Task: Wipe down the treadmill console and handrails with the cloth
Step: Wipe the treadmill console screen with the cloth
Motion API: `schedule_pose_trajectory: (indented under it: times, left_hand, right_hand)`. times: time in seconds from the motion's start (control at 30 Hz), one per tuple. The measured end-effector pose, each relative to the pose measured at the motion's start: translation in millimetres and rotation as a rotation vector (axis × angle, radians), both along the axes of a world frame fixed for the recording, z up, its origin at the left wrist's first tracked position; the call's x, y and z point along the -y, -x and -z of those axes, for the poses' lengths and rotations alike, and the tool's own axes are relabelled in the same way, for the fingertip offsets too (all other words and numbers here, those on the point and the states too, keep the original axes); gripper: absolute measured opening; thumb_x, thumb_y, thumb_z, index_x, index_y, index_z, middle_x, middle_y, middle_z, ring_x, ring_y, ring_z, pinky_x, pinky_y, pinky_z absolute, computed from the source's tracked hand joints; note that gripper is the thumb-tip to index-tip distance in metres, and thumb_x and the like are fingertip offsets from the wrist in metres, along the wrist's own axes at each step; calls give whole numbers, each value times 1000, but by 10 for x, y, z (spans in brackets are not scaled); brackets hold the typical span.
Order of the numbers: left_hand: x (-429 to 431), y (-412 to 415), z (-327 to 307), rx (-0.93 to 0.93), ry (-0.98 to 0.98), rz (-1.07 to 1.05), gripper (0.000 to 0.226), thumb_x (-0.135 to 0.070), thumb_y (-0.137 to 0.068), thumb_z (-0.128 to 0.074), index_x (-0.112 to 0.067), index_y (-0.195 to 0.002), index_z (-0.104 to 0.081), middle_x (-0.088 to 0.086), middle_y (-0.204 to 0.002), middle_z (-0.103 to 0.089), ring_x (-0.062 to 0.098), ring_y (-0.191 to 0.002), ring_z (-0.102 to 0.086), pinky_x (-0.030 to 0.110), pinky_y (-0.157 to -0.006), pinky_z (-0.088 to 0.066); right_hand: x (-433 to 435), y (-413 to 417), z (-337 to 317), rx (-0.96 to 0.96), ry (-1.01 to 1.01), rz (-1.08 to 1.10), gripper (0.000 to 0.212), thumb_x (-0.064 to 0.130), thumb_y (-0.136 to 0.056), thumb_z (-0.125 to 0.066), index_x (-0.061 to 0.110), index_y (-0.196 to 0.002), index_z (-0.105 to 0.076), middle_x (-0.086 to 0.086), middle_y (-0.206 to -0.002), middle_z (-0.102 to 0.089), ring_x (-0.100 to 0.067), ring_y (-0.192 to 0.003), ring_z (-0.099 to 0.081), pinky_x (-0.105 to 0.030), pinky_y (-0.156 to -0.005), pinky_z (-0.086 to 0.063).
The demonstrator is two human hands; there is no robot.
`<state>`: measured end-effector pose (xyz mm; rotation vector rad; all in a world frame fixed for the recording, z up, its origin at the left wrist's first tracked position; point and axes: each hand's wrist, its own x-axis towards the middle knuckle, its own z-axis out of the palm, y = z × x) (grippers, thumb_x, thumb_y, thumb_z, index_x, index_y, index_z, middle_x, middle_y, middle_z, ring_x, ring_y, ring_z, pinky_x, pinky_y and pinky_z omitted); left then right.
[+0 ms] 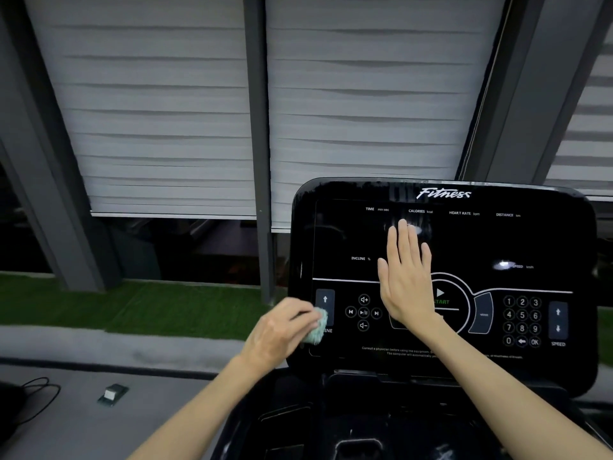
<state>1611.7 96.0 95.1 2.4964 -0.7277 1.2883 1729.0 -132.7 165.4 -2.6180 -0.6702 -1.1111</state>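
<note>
A view from a head-worn camera is looking down at a glossy black treadmill console [547, 240], which is filling the lower right of the frame. White labels are running across its top: time, calories, heart rate, distance.

The person's left hand [282, 330] is reaching in from the bottom centre and is gripping a small, bunched, pale green cloth [317, 328] with curled fingers. The cloth is pressing against the console's lower left edge, over the incline arrow buttons.

The right hand [406, 280] is coming up from the lower right and is lying spread flat over the middle of the dark display, fingers straight and close together, pointing up and holding nothing. Whether the palm is touching the glass cannot be told. The two hands are apart, with the media buttons [363, 312] showing between them.

The round start button [440, 292] is sitting just right of the right hand, and a number keypad [521, 322] is sitting further right. A black tray [365, 419] is sitting below the console.

Pale pleated window blinds [159, 104] are covering the upper half of the frame. A strip of green turf [132, 307] is running across the middle left. On the grey ledge at lower left, a small green and white object [112, 394] is lying near a looping black cable [36, 393].
</note>
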Motion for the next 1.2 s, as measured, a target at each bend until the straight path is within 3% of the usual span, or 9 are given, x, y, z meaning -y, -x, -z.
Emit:
schedule_pose_trajectory:
  times: [0.2, 0.37, 0.43, 0.67, 0.9, 1.0, 1.1, 1.2]
  left_hand:
    - [-73, -100, -284, 6, -119, 10, 13, -14, -94, -64, -6, -102, -70, 5, -98, -65, 16, -90, -59, 29, -65, -57]
    - [-92, -512, -1140, 122, 4, -111, 27, -22, -94, -54, -3, -99, -72, 8, -96, -66, 15, -92, -53, 38, -54, -58]
    - [-98, -611, -1305, 122, 22, -123, 28, -24, -95, -53, -3, -99, -72, 7, -96, -65, 15, -91, -52, 39, -57, -58]
    - [13, -279, -627, 79, 45, -55, 13, -12, -91, -69, -5, -101, -74, 7, -96, -68, 19, -89, -60, 21, -82, -50]
    - [140, 339, 539, -131, 16, 45, 9, -14, -94, -67, -7, -100, -70, 3, -97, -66, 17, -90, -59, 29, -70, -54]
    - [117, 337, 553, -143, -54, 28, 11, -18, -98, -61, -9, -100, -67, 1, -98, -63, 14, -90, -57, 26, -62, -53]
    - [91, 222, 359, -107, -161, 51, 11, -14, -96, -62, -6, -101, -67, 4, -99, -62, 17, -89, -57, 28, -65, -53]
    - [125, -28, -48, 9, -90, 16, 13, -10, -94, -61, -2, -102, -67, 7, -101, -60, 22, -90, -59, 31, -69, -55]
  right_hand:
    - [-21, 27, -8, -3, 19, 23, 59, 29, -100, -23, 1, -151, -18, -18, -159, -10, -32, -147, -10, -50, -115, -18]
    - [-26, 24, -1, -9, 29, 33, 59, 30, -100, -22, 1, -151, -18, -17, -159, -9, -30, -147, -10, -50, -116, -18]
    - [-11, 16, -5, -1, 35, 34, 59, 31, -100, -21, 2, -151, -18, -17, -159, -9, -30, -147, -10, -49, -116, -18]
    - [-24, 7, 17, 12, 19, 22, 58, 30, -100, -22, 2, -151, -17, -17, -159, -10, -30, -148, -9, -48, -116, -15]
    - [-19, 10, 19, 14, 3, 5, 58, 29, -100, -22, 2, -151, -15, -17, -159, -9, -31, -148, -7, -48, -117, -13]
    - [-24, 12, 11, 19, 9, 8, 58, 29, -100, -23, 2, -151, -15, -18, -159, -9, -31, -147, -8, -49, -116, -15]
    - [-22, 11, 10, 10, 3, 6, 58, 29, -100, -23, 2, -151, -15, -17, -159, -9, -31, -147, -8, -49, -116, -15]
    - [-16, 12, 9, 4, 5, 8, 59, 30, -99, -22, 2, -151, -17, -17, -159, -10, -31, -147, -10, -49, -116, -15]
